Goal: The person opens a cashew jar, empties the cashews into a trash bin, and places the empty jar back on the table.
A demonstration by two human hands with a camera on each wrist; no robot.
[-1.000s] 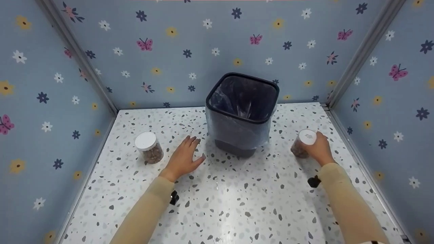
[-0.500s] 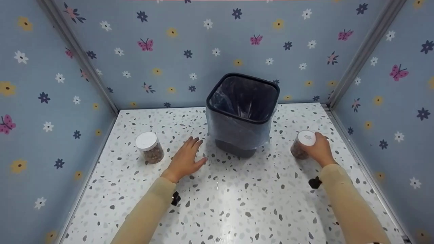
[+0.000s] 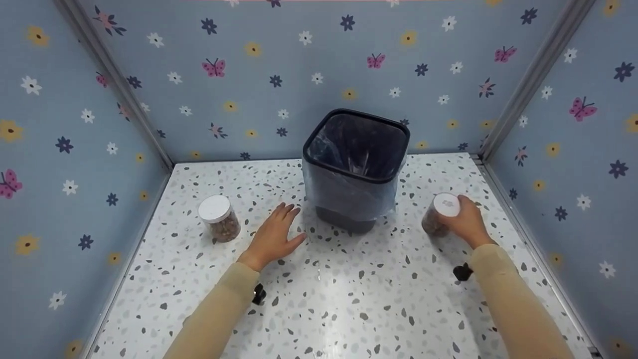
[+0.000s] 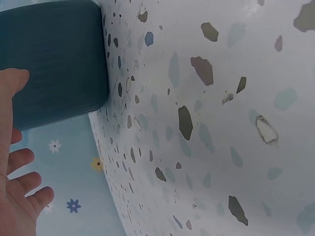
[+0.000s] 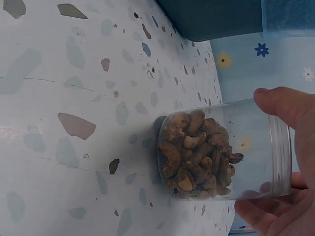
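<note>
In the head view my right hand (image 3: 466,222) grips a clear jar of cashews (image 3: 432,225) near its white lid, thumb on the near side. The right wrist view shows brown cashews (image 5: 197,152) filling the jar's lower part; its base is at or just above the table, I cannot tell which. My left hand (image 3: 271,237) is spread with straight fingers and holds nothing. To its left stands a second white-lidded jar (image 3: 224,228) with brown contents. Between the hands, farther back, is a dark waste bin (image 3: 346,227) lined with a clear plastic bag (image 3: 349,192).
The speckled white table (image 3: 349,299) is bordered by blue patterned panels (image 3: 269,99) at the back and both sides. Grey metal strips (image 3: 523,85) run along the corners. A small black device (image 3: 463,272) sits at the right wrist, and another (image 3: 259,294) at the left.
The right hand and its jar have shifted slightly to the left. My left hand has moved a little to the right. The bin and the other jar have stayed in place.
</note>
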